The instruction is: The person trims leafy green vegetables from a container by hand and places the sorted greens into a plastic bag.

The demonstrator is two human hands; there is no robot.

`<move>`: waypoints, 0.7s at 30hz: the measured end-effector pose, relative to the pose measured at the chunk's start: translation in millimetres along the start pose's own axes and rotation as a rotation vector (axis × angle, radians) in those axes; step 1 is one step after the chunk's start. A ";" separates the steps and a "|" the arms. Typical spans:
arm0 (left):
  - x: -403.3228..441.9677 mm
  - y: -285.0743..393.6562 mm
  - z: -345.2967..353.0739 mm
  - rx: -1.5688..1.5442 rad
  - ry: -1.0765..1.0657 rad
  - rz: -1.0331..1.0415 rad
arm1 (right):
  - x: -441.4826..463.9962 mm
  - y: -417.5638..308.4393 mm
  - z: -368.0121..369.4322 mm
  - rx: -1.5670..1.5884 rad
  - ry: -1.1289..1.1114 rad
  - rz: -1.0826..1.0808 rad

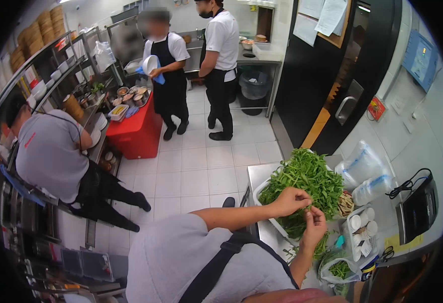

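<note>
My left hand (289, 202) is closed in a pinch over a pile of leafy greens (302, 174). Just below it, my right hand (314, 226) also has its fingers pinched together. A thin green stem (309, 207) shows between the fingertips of both hands. The greens are heaped in a white tray (258, 194), which is mostly covered by leaves. Loose leaves (320, 247) lie beside my right wrist. Near my right forearm, a clear plastic bag (353, 272) holds more greens.
White cups (356, 222) stand in a container by the wall, with scissors (387, 253) nearby. Plastic-wrapped stacks (365, 166) lie behind the greens. Two people (166, 65) (221, 50) stand across the room; another person (55, 156) bends at the left shelves. A red box (135, 134) carries containers.
</note>
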State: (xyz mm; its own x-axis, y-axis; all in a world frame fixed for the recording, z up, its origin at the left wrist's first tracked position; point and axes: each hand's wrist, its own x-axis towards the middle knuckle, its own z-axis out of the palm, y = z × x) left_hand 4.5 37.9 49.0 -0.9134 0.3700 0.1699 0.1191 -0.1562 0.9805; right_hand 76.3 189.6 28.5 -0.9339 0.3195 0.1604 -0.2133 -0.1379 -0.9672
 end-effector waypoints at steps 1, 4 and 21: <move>-2.2 -1.3 -1.7 -0.041 -0.025 0.018 | 0.1 -0.6 1.4 0.008 -0.014 0.022; -10.1 -5.3 -4.4 -0.154 -0.114 -0.042 | -1.9 -2.7 3.0 -0.017 -0.058 0.101; -19.7 -1.5 -14.6 0.191 -0.035 0.088 | -6.5 -1.5 8.6 -0.110 -0.010 0.024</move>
State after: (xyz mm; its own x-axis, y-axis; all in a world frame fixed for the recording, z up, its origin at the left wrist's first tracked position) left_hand 16.6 17.5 42.7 -0.8825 0.3946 0.2560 0.2727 -0.0143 0.9620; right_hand 80.2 179.7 30.5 -0.9414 0.3077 0.1382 -0.1585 -0.0419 -0.9865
